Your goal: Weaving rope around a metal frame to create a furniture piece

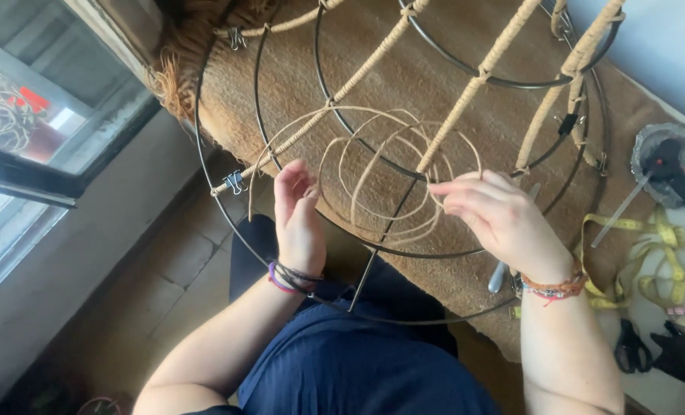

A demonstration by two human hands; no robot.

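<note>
A round black wire frame lies across my lap, several of its spokes wrapped in tan cane. A loose coil of thin cane strand loops over the frame's middle. My left hand reaches up between two rings, fingers lightly curled, touching the strand's left end. My right hand pinches the strand near a partly wrapped spoke, fingers pointing left. Both wrists wear cord bracelets.
A brown woven mat lies under the frame. At right are a yellow tape measure, a glass ashtray, black scissors and a metal tool. Small clips hold the frame. A window stands at left.
</note>
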